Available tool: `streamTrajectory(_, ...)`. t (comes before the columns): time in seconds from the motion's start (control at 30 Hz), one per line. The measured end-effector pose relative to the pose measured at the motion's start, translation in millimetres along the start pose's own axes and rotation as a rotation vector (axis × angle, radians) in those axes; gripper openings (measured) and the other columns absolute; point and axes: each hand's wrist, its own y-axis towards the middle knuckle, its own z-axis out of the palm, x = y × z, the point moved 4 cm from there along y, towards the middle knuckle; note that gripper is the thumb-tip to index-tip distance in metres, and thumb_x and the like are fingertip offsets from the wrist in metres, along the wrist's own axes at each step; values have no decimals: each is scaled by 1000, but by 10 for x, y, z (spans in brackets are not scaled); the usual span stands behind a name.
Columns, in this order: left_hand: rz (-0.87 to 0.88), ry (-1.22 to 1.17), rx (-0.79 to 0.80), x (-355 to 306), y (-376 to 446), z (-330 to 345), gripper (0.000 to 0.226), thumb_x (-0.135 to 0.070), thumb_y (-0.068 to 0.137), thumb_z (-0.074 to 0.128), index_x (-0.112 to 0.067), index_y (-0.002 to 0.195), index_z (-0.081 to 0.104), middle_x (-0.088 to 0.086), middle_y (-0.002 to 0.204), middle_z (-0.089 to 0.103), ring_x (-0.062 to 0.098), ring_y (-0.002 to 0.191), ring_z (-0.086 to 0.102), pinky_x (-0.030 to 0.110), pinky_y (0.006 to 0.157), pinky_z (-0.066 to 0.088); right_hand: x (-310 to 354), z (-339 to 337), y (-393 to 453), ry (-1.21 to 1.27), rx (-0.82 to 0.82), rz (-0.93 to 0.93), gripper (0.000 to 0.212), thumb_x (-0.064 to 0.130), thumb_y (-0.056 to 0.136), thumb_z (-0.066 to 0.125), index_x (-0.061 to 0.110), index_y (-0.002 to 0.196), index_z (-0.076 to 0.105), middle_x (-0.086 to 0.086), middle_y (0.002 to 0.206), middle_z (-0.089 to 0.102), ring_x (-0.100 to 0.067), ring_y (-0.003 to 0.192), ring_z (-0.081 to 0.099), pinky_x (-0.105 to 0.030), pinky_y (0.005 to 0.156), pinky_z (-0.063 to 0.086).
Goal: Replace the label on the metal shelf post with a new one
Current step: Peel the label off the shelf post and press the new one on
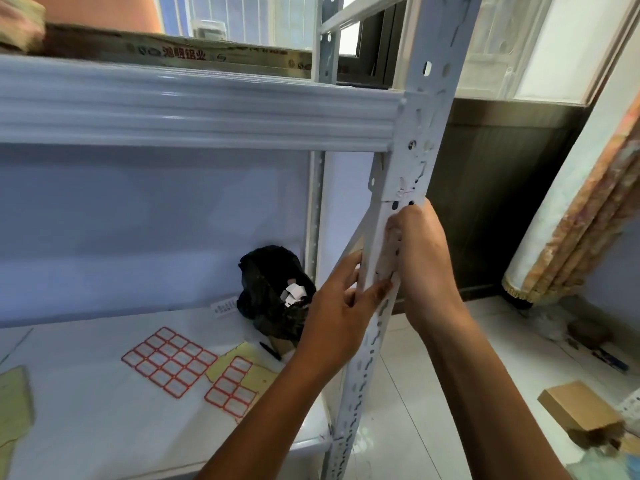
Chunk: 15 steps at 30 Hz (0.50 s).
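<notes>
We had both hands on the metal shelf post, the pale perforated upright that ran from the upper right of the frame down to the lower centre, leaning a little leftward as it descended. The label lay on the post's front face at the centre right of the frame, directly between our two hands, its long axis running along the post. Our right hand was the nearer one: it wrapped the post's right edge with fingers curled together over the label's upper part, fingertips pressing or picking at it. Our left hand came in from below and to the left, thumb set on the label's lower end and the other fingers spread loosely against the post's left flank, gripping nothing. Whether the right fingers had actually pinched a lifted edge, we could not tell; the hand hid it and the frame was blurred there.

The label itself looked pale, worn and smudged, barely standing out from the paint. We judged any peel would have to run along the post, so the upper edge under the right fingertips mattered most.

On the shelf board at lower left lay sheets of red-bordered blank labels, well apart from the hands, and a black bag holding white scraps.
</notes>
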Motion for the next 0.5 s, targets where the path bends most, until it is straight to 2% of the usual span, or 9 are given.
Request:
streamTrajectory(0.07, 5, 2, -5, -35, -10, -4, 34, -42, 98, 63, -64, 118, 47, -44, 96, 67, -14, 88, 71, 7, 68, 55, 10, -11, 3, 20, 19, 12, 18, 33, 100, 40, 28, 103, 56, -2, 100, 63, -24, 95, 65, -34, 75, 56)
streamTrajectory(0.1, 7, -2, -8, -36, -11, -6, 34, -41, 99, 62, -65, 117, 46, -43, 97, 68, -13, 89, 72, 8, 68, 55, 14, -16, -8, 39, 32, 27, 24, 34, 95, 40, 24, 107, 58, -4, 101, 64, -27, 95, 65, -39, 77, 59)
streamTrajectory(0.17, 0, -9, -9, -14, -8, -3, 33, -41, 99, 62, -60, 122, 49, -33, 106, 71, -6, 94, 74, 16, 74, 60, -3, -16, -36, 95, 35, 67, 39, 37, 89, 40, 18, 117, 58, -12, 109, 66, -33, 102, 66, -50, 86, 59)
streamTrajectory(0.23, -5, -20, -4, -23, -5, 4, 33, -42, 98, 62, -52, 128, 50, -23, 114, 72, -3, 96, 75, 22, 78, 63, -8, -9, -55, 129, 27, 90, 45, 42, 90, 40, 14, 120, 57, -22, 116, 65, -33, 103, 66, -49, 88, 58)
streamTrajectory(0.33, 4, -23, 2, -67, -18, 4, 34, -46, 96, 62, -56, 124, 46, -34, 106, 66, -18, 88, 69, 6, 67, 53, 28, 14, -36, 50, 16, 83, 44, 46, 91, 40, 13, 115, 56, -26, 119, 59, -42, 100, 61, -63, 93, 57)
streamTrajectory(0.37, 2, -29, 3, -83, -22, 2, 34, -46, 95, 62, -58, 123, 46, -36, 103, 65, -20, 86, 67, 4, 65, 51, 41, 15, -23, 39, 11, 81, 42, 44, 92, 39, 13, 115, 56, -27, 118, 58, -39, 96, 59, -64, 91, 57)
streamTrajectory(0.43, 2, -35, 1, -80, -19, -1, 34, -46, 96, 62, -58, 123, 46, -35, 105, 66, -17, 89, 69, 6, 67, 53, 50, 11, 3, 44, 6, 62, 39, 40, 93, 39, 12, 115, 55, -24, 109, 59, -30, 92, 57, -54, 81, 58)
streamTrajectory(0.5, -3, -36, 1, -84, -19, -6, 33, -44, 97, 62, -62, 120, 46, -35, 105, 68, -14, 91, 71, 9, 68, 54, 53, 5, 16, 52, 14, 45, 39, 37, 91, 39, 11, 116, 55, -16, 100, 59, -27, 90, 56, -45, 77, 54)
